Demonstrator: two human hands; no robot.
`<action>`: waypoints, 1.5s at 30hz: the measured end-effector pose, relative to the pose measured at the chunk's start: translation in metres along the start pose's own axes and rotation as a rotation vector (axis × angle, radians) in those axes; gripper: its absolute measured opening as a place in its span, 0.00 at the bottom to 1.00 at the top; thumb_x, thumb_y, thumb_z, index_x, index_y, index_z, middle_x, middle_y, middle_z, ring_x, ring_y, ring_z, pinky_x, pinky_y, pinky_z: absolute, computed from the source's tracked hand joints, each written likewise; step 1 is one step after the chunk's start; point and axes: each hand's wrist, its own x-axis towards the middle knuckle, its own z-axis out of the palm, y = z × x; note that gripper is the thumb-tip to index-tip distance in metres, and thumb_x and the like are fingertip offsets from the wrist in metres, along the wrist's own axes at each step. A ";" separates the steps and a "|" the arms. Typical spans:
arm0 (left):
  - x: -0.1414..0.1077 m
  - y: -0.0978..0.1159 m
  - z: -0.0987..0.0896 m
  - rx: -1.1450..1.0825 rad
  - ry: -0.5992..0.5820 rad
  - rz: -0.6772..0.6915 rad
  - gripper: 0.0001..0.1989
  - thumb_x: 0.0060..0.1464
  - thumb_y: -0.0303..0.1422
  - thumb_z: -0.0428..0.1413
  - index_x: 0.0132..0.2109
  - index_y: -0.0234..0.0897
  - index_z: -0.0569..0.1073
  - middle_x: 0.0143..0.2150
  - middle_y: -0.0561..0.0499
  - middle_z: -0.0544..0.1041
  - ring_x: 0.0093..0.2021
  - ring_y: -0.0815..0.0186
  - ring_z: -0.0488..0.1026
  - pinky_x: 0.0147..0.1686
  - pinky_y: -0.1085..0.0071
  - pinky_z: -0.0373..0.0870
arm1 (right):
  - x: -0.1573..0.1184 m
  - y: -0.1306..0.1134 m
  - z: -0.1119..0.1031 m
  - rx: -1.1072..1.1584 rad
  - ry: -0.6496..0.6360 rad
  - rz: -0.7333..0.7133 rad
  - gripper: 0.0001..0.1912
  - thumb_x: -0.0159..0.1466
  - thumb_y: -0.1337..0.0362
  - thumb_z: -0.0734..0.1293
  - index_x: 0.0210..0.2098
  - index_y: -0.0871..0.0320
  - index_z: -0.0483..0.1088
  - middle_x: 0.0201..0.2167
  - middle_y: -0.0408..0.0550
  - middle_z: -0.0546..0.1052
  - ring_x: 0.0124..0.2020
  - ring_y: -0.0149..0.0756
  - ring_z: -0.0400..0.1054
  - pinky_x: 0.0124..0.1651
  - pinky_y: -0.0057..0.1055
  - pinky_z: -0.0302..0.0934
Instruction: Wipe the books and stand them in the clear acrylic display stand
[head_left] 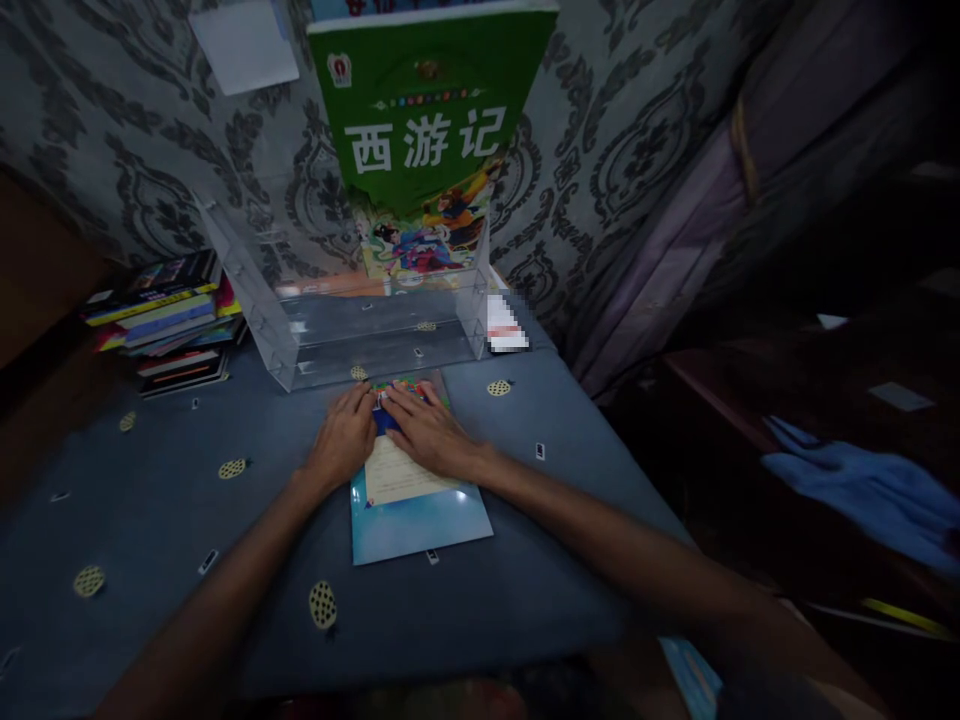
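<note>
One thin, glossy, light-blue rectangular paper book (420,515), closed, lying flat before you on the blue-grey pineapple-print tablecloth (412,620). Cover: pale blue along the short edge nearest you; above it a cream panel with lines of print, too fine for you to read; then dark blue; multicoloured artwork at the far end, partly hidden from you. Pose: long sides running away from you, slightly askew, far edge near the clear plastic stand (255,300).

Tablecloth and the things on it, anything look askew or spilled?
Yes: the book stack left of the clear rack looks askew, its books jutting out at different angles. No spill shows on the blue tablecloth.
</note>
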 end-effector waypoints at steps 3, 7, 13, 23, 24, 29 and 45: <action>0.001 0.000 -0.001 0.015 -0.003 0.008 0.19 0.61 0.23 0.45 0.56 0.30 0.71 0.61 0.36 0.72 0.64 0.54 0.68 0.64 0.53 0.66 | -0.005 0.007 -0.002 0.021 0.024 0.027 0.28 0.72 0.57 0.61 0.67 0.64 0.61 0.70 0.62 0.61 0.73 0.49 0.51 0.73 0.55 0.43; 0.002 -0.001 -0.001 0.013 -0.011 -0.005 0.20 0.61 0.24 0.46 0.58 0.32 0.71 0.61 0.37 0.72 0.64 0.53 0.68 0.64 0.51 0.66 | -0.015 0.015 -0.008 0.022 0.057 0.137 0.29 0.72 0.56 0.61 0.68 0.61 0.60 0.70 0.60 0.62 0.73 0.48 0.50 0.73 0.54 0.43; 0.002 -0.001 0.000 0.015 -0.024 -0.010 0.21 0.62 0.26 0.44 0.59 0.31 0.71 0.62 0.36 0.72 0.64 0.51 0.68 0.64 0.50 0.66 | -0.019 0.018 -0.008 0.036 0.091 0.237 0.31 0.70 0.55 0.63 0.68 0.63 0.60 0.70 0.64 0.60 0.74 0.50 0.48 0.72 0.55 0.44; -0.001 -0.004 0.006 0.072 0.027 0.037 0.21 0.64 0.28 0.42 0.58 0.30 0.71 0.62 0.35 0.73 0.64 0.48 0.68 0.61 0.50 0.67 | -0.017 0.017 -0.015 0.023 0.092 0.284 0.30 0.68 0.53 0.66 0.65 0.61 0.63 0.70 0.64 0.60 0.72 0.51 0.50 0.71 0.53 0.46; -0.001 -0.003 0.005 0.079 0.019 0.042 0.22 0.64 0.28 0.42 0.58 0.30 0.71 0.63 0.35 0.72 0.65 0.48 0.68 0.61 0.49 0.67 | -0.017 0.018 -0.015 0.026 0.095 0.281 0.30 0.68 0.52 0.66 0.64 0.61 0.64 0.69 0.64 0.61 0.72 0.51 0.51 0.70 0.53 0.47; 0.005 0.002 -0.008 0.133 -0.053 0.081 0.23 0.60 0.24 0.42 0.58 0.28 0.72 0.62 0.33 0.72 0.65 0.49 0.68 0.63 0.49 0.64 | -0.013 0.031 -0.020 0.050 0.130 0.237 0.27 0.66 0.55 0.69 0.62 0.59 0.67 0.64 0.60 0.68 0.67 0.51 0.58 0.65 0.51 0.54; 0.036 0.045 0.014 0.000 -0.041 0.176 0.23 0.65 0.26 0.41 0.62 0.30 0.70 0.64 0.35 0.72 0.67 0.49 0.65 0.63 0.47 0.62 | -0.008 0.061 -0.019 0.223 0.183 0.146 0.19 0.69 0.70 0.60 0.58 0.62 0.70 0.56 0.55 0.76 0.59 0.41 0.66 0.64 0.42 0.59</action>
